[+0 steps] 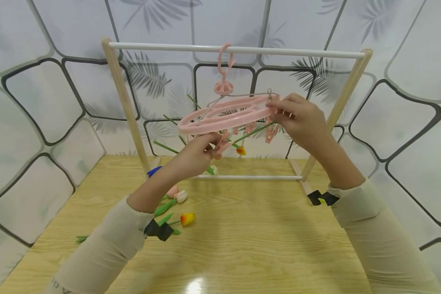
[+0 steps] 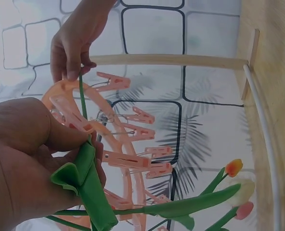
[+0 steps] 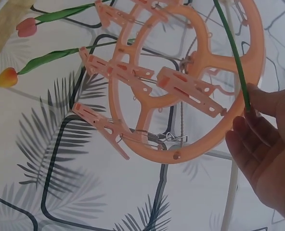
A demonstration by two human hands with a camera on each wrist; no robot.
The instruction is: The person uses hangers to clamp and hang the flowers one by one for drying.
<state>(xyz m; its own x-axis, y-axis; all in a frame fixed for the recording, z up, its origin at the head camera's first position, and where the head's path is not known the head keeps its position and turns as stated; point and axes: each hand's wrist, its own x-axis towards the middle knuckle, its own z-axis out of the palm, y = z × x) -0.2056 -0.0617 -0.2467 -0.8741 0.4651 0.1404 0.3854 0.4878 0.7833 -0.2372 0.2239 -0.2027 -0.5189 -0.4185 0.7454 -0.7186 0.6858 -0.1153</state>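
Note:
A pink round clip hanger (image 1: 226, 122) hangs by its hook from the rack's white top bar. My left hand (image 1: 194, 157) is under the ring among the pink clips (image 1: 270, 132). In the left wrist view its thumb and fingers pinch an artificial tulip by the green leaf (image 2: 92, 187); the bloom is out of sight. That tulip's thin stem (image 3: 235, 53) runs across under the ring to my right hand (image 3: 265, 144), whose thumb and fingertips pinch its end beside the ring's edge. Other tulips (image 3: 41, 65) hang from clips on the hanger's far side.
The wooden rack (image 1: 123, 102) stands on the wood-grain table (image 1: 250, 237), with a white lower bar (image 1: 250, 177) near the tabletop. More tulips, including a yellow-orange one (image 1: 188, 219), lie at the left near my left sleeve. A patterned backdrop (image 1: 400, 53) closes off the back and sides.

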